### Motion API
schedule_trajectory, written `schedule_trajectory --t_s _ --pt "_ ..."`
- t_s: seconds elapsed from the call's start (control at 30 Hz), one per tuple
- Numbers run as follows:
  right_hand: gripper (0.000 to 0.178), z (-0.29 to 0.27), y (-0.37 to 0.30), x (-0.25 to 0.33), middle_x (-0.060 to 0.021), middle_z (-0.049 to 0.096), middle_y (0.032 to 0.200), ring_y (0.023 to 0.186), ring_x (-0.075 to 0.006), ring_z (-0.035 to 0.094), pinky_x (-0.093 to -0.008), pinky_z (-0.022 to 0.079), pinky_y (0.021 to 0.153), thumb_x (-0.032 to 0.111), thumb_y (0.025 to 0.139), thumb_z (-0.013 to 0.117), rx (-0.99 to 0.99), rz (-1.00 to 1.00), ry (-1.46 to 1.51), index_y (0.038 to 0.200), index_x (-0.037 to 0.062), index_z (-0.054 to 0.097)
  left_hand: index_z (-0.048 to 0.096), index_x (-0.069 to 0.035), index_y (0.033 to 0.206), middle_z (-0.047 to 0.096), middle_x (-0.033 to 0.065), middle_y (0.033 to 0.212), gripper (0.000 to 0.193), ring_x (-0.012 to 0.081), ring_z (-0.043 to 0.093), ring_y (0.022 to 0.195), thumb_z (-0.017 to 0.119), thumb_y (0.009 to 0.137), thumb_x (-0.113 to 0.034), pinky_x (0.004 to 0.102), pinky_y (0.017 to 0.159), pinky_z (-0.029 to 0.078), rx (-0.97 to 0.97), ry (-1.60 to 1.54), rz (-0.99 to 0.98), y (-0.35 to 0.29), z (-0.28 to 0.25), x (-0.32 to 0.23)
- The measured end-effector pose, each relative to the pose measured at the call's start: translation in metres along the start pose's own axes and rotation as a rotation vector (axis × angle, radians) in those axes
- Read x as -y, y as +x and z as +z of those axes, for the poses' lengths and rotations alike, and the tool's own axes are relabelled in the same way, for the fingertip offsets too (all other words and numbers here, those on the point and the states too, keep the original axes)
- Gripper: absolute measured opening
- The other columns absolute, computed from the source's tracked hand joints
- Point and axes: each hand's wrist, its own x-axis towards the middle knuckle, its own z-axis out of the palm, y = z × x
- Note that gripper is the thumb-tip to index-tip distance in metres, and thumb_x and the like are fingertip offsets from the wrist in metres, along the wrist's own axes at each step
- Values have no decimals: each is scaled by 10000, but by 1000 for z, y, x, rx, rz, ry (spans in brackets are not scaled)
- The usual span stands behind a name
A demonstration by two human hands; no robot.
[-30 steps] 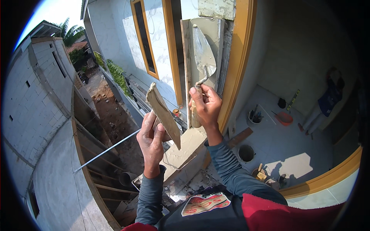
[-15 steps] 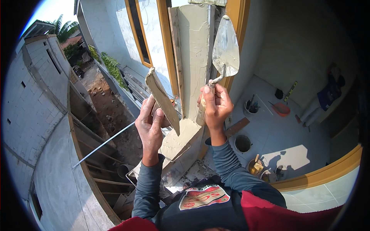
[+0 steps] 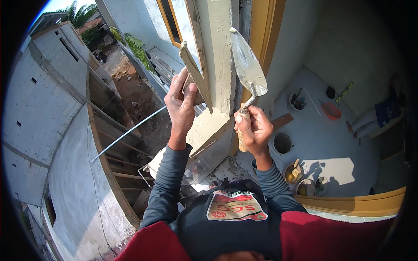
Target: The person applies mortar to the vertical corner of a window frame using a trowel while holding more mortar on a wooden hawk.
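Note:
My left hand (image 3: 180, 104) grips a plastering float (image 3: 195, 74), its flat board tilted nearly edge-on and smeared with wet mortar. The board is close to the left side of a freshly plastered column (image 3: 219, 52); whether they touch, I cannot tell. In my right hand (image 3: 256, 130) is a pointed trowel (image 3: 247, 63), held by its wooden handle with the blade pointing up. The blade overlaps the column's right edge in view and carries a thin grey film. Below the column, a mortar-covered ledge (image 3: 208, 130) lies between my forearms.
On the tiled floor at right are a bucket with tools (image 3: 297, 101), a dark-filled bucket (image 3: 283, 142), more buckets (image 3: 294, 172), a red basin (image 3: 332, 111) and a yellow spirit level (image 3: 345, 92). Another person (image 3: 383, 115) is beyond. A drop with wooden slats (image 3: 128, 158) lies left.
The trowel has come down and its blade has tilted to the left. The float has risen slightly relative to the ledge. The whole view has shifted; both tools remain held.

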Motion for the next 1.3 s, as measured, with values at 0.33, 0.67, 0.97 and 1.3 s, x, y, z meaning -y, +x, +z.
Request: schedule_trajectory --t_s 0.33,0.67,0.97,1.3 --pt "300 80 65 -62 -92 663 733 620 -96 584 -272 492 565 160 875 730 -143 -54 -69 1046 -65 629 444 89 1406 567 140 1350 526 193 563 1196 639 949 -85 326 1034 417 -143 -77 -3 -10 -25 -21" --pt "259 46 30 -26 -49 649 851 715 -57 578 -212 493 623 68 911 688 -153 -107 116 1096 -92 604 487 83 1362 595 118 1282 468 175 580 1151 632 944 -68 315 1014 427 -220 -5 -31 -39 -65 -31" --pt "284 106 96 -53 -42 652 728 641 -62 579 -241 484 576 184 906 701 -127 -48 48 1048 -54 640 477 75 1378 603 114 1271 497 178 578 1153 644 949 -113 329 1011 437 -117 -5 -11 -32 -58 -37" --pt "252 38 52 -10 -87 666 863 674 -91 594 -249 510 600 29 912 673 -181 -244 182 1125 -70 582 466 78 1398 596 134 1293 495 186 572 1160 623 954 -74 324 1018 426 -73 46 -8 -17 -47 -24"
